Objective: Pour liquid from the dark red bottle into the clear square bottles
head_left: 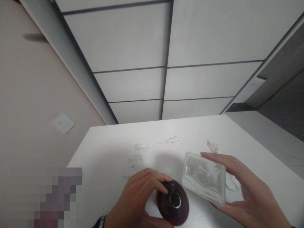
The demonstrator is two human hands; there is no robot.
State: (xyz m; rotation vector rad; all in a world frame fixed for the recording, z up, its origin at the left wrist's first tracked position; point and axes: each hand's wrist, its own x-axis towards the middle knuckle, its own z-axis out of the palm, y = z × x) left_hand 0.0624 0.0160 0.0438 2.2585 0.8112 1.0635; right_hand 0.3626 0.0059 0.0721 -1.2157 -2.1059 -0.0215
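Observation:
My left hand (144, 193) is closed around a dark red, glossy, rounded thing (169, 213) with a round, pale-rimmed opening on top. I cannot make out exactly what it is. Its fingers lie along the upper left edge, with the thumb underneath at the lower side. To the right, my right hand (247, 186) grips a clear rectangular box (201, 177) by its edges. A round shape shows in the middle of the box's face, which is tilted toward me. The box and the red thing are close together, just above the white tabletop (104, 142).
Behind my left hand lies a small clear square piece (133, 164). A clear, twisted plastic strip (156, 144) stretches across the table farther back. Crumpled clear plastic (212, 146) lies at the right. White cabinet panels (133, 82) and a wall socket (63, 123) stand beyond.

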